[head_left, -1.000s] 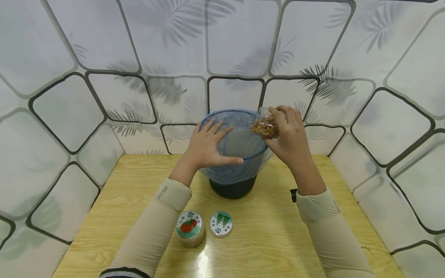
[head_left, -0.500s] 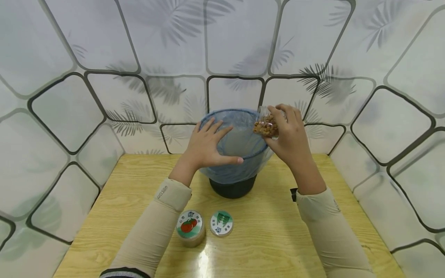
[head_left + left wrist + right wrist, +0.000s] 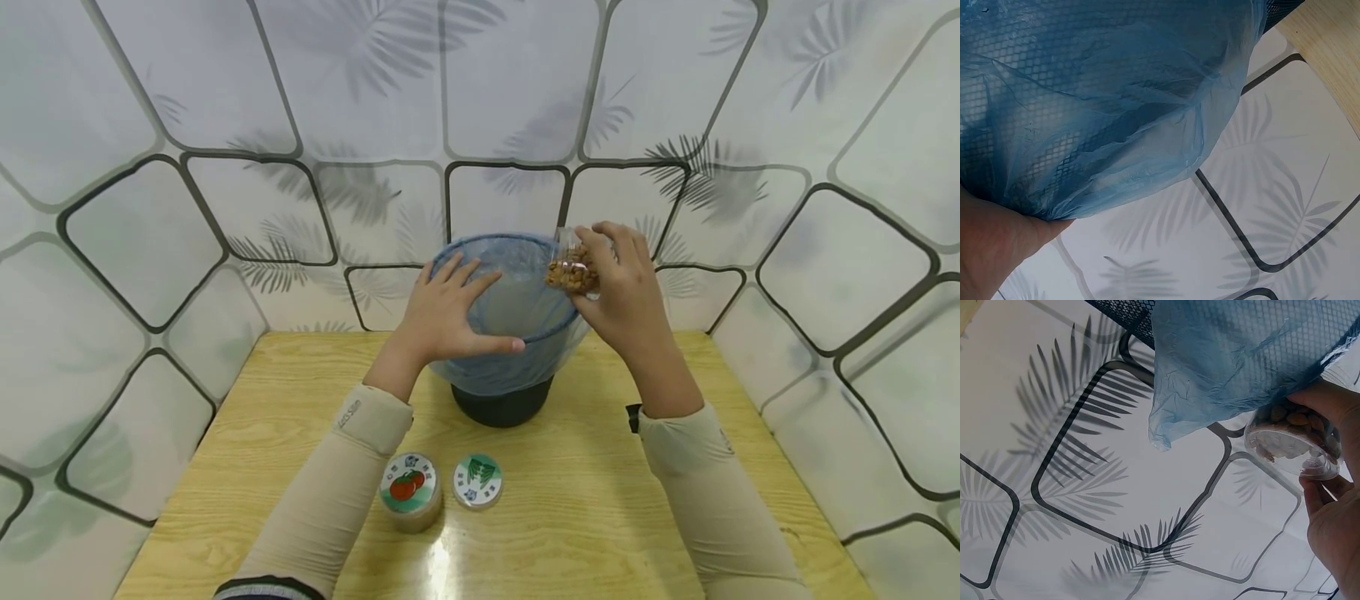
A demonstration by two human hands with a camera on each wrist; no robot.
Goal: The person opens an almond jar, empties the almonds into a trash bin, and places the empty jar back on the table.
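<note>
The left hand has its fingers straight and spread apart. It rests at the left near side of the bin, over the rim, and its thumb reaches along the near edge. The bin is dark mesh, and it stands upright on the surface, near its far edge. A thin blue bag lines the bin and hangs down over the outside, loose and crinkly.

The right hand grips a clear jar, with the thumb below and the fingers on top. The jar is tipped on its side at the right part of the rim, and its mouth points left, over the bin. Brown nuts lie inside, along the low side. I cannot tell if the jar touches the rim.

Near the person, a round tub stands upright, with red tomatoes on its top. Just to its right, a flat green and white lid lies on the surface. Both arms wear tan sleeves. Behind the bin is a pale wall with gray leaves and dark lines.
</note>
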